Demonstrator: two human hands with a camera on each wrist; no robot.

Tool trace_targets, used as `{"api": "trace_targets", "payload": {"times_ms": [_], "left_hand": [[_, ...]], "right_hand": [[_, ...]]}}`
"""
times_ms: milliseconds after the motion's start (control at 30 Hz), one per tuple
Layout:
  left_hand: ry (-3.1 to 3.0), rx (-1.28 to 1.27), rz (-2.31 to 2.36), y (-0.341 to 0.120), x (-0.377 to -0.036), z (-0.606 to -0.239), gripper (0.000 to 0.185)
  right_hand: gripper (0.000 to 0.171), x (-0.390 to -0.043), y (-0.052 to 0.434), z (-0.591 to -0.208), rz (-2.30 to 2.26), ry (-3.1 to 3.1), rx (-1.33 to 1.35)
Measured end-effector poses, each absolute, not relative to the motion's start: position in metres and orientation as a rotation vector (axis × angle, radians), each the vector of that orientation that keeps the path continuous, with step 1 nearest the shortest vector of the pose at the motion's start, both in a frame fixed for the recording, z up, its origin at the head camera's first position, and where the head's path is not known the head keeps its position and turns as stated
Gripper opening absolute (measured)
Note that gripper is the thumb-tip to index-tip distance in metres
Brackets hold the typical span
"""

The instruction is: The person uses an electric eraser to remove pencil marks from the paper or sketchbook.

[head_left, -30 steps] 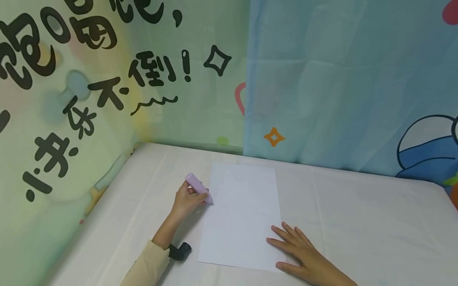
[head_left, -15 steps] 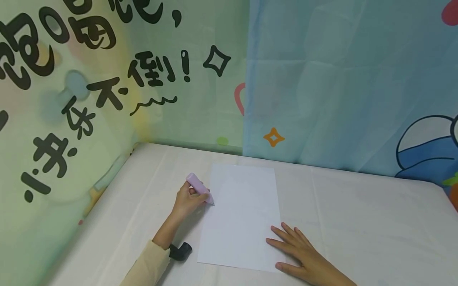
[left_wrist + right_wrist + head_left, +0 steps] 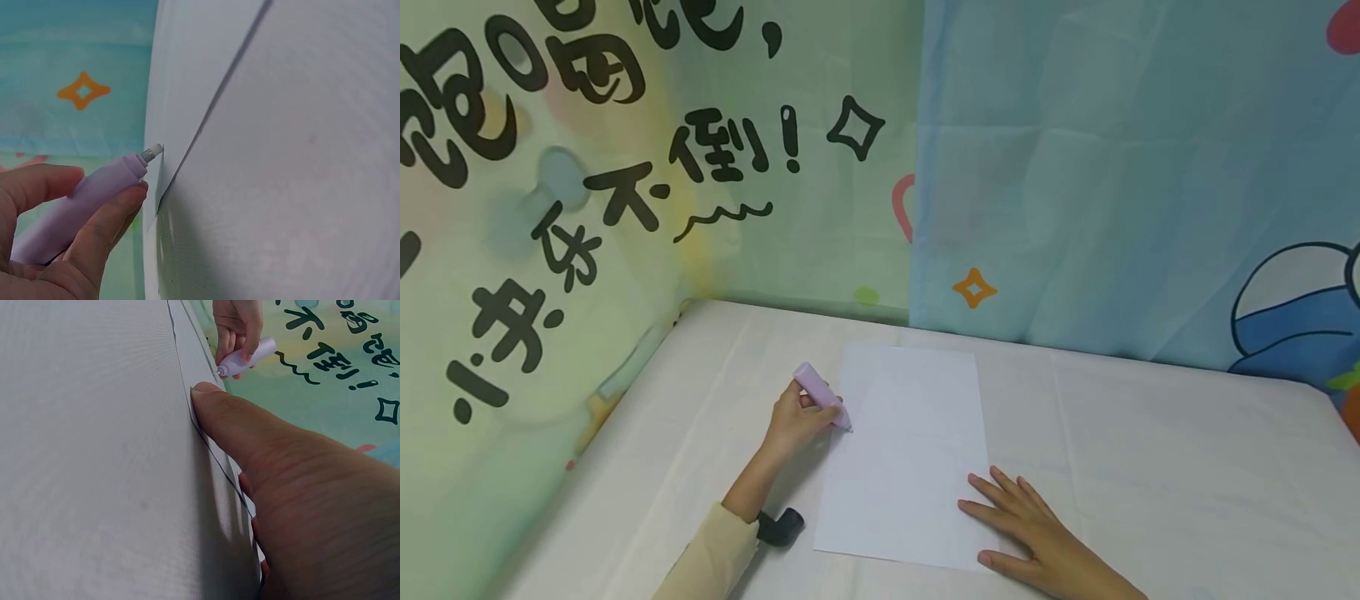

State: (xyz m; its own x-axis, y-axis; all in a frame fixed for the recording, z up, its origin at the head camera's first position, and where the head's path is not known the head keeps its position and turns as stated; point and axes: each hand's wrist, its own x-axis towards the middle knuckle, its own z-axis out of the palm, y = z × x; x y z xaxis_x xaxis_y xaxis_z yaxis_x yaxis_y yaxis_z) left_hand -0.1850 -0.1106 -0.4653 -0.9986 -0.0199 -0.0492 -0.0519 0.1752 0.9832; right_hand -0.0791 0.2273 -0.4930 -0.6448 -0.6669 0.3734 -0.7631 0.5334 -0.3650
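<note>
Between thumb and fingers, my left hand [image 3: 792,427] pinches a thick lilac electric eraser [image 3: 815,385]. In the left wrist view its metal collar and whitish tip [image 3: 155,149] point at the paper, at or just above the surface; contact is hard to tell. A plain white sheet of paper [image 3: 910,450] lies on the table, and the tip is just inside its left edge. My right hand [image 3: 1037,533] lies with fingers spread over the sheet's lower right edge. The right wrist view shows its thumb [image 3: 244,419] resting on the paper near the edge.
White cloth covers the table [image 3: 1150,467]. A black strap mount [image 3: 781,527] sits on my left wrist, close above the cloth. Printed curtains [image 3: 1075,183] stand behind the table and along its left side.
My left hand and the electric eraser have shifted very slightly to the right, bringing the tip a little further over the sheet. My right hand and the paper stay put.
</note>
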Motion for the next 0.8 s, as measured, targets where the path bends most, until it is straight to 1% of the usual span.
{"api": "trace_targets", "payload": {"times_ms": [800], "left_hand": [[2.448,-0.084,1.951,-0.1146,-0.1833,-0.4622,0.035]], "right_hand": [[0.057,-0.0789,0.2287,-0.4932,0.748,-2.572,1.222]]}}
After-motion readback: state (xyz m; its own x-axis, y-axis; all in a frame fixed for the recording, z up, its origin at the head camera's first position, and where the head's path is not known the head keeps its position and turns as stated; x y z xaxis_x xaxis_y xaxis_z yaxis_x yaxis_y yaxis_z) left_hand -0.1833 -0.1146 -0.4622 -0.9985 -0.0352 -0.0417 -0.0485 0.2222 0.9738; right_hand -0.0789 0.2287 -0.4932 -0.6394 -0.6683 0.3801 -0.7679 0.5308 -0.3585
